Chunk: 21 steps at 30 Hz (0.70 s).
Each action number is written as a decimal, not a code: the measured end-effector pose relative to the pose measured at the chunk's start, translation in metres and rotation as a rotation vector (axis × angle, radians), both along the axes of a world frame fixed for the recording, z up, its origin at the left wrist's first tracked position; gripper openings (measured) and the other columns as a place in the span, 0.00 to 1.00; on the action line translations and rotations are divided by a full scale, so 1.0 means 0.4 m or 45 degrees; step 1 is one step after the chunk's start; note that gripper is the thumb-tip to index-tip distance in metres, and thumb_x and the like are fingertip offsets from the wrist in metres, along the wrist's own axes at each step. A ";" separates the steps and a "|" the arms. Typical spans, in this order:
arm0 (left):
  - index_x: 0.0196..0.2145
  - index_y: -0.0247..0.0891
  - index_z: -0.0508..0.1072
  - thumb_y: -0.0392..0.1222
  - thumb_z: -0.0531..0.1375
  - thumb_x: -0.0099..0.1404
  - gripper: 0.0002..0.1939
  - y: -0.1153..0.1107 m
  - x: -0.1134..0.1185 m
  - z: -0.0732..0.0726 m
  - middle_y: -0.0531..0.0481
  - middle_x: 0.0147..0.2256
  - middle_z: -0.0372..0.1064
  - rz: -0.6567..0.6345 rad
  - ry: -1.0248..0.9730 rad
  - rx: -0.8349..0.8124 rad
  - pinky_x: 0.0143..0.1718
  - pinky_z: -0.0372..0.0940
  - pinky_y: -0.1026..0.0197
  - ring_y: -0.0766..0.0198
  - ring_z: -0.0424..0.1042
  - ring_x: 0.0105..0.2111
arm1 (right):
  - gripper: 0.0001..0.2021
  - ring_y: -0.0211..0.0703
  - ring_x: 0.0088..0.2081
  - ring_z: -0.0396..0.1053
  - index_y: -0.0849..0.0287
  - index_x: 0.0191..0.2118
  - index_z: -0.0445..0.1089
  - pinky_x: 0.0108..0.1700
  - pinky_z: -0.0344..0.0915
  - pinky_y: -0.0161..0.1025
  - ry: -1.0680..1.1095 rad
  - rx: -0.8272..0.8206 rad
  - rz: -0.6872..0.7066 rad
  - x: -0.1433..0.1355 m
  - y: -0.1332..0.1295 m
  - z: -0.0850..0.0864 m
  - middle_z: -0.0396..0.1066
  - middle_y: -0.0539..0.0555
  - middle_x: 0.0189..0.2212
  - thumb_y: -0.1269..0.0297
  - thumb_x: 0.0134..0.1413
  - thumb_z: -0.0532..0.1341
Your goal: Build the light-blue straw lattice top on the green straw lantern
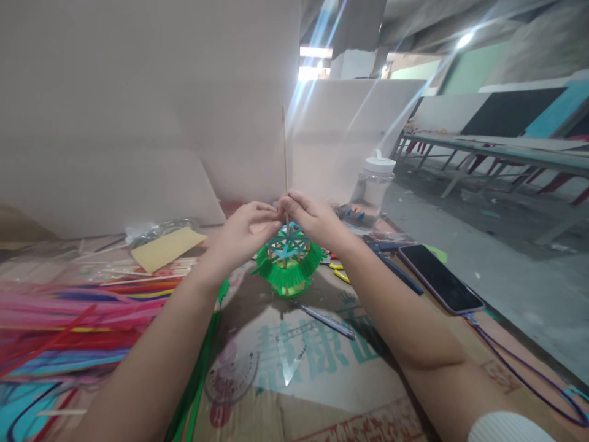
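Note:
In front of me on the cardboard stands a small round model (pixel 289 267) with a bright green fringed skirt and a blue lattice top. A thin wooden stick (pixel 284 147) rises upright from its middle. My right hand (pixel 308 215) pinches the stick just above the lattice, thumb and fingers closed around it. From the other side my left hand (pixel 251 230) meets it, its thumb and finger drawn together beside the stick. What lies between the left fingertips is too small to make out. Below the model lies a pen (pixel 324 319).
Colourful fuzzy stems (pixel 92 313) and a yellow paper (pixel 168 248) lie left. A clear protractor (pixel 232 377) and set square (pixel 294 347) rest on the cardboard. To the right are pliers (pixel 398 273), a phone (pixel 439 279) with a cable, and a water bottle (pixel 368 190). White boards (pixel 138 110) stand behind.

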<state>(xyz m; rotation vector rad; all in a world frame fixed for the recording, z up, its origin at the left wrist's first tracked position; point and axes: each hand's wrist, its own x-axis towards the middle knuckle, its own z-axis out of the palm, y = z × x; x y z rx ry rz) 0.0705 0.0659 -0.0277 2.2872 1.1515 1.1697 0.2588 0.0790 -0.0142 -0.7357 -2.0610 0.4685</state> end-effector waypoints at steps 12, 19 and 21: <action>0.40 0.40 0.81 0.48 0.58 0.66 0.14 0.001 0.023 -0.013 0.44 0.48 0.74 -0.096 -0.051 0.019 0.57 0.62 0.51 0.53 0.71 0.52 | 0.16 0.40 0.33 0.67 0.56 0.33 0.65 0.38 0.62 0.38 0.015 -0.030 0.006 0.001 -0.005 0.002 0.68 0.49 0.28 0.57 0.72 0.49; 0.40 0.40 0.81 0.49 0.61 0.67 0.12 -0.010 0.023 -0.008 0.46 0.46 0.75 -0.098 -0.091 0.057 0.55 0.64 0.55 0.54 0.72 0.49 | 0.17 0.38 0.33 0.68 0.57 0.33 0.66 0.39 0.63 0.37 0.069 -0.035 0.047 0.000 -0.020 0.011 0.69 0.50 0.30 0.55 0.72 0.49; 0.39 0.40 0.81 0.49 0.61 0.66 0.12 -0.013 0.024 -0.005 0.46 0.46 0.75 -0.097 -0.095 0.055 0.54 0.64 0.55 0.54 0.73 0.49 | 0.17 0.38 0.33 0.68 0.57 0.33 0.66 0.39 0.63 0.36 0.080 -0.049 0.060 0.000 -0.021 0.011 0.69 0.49 0.29 0.55 0.72 0.49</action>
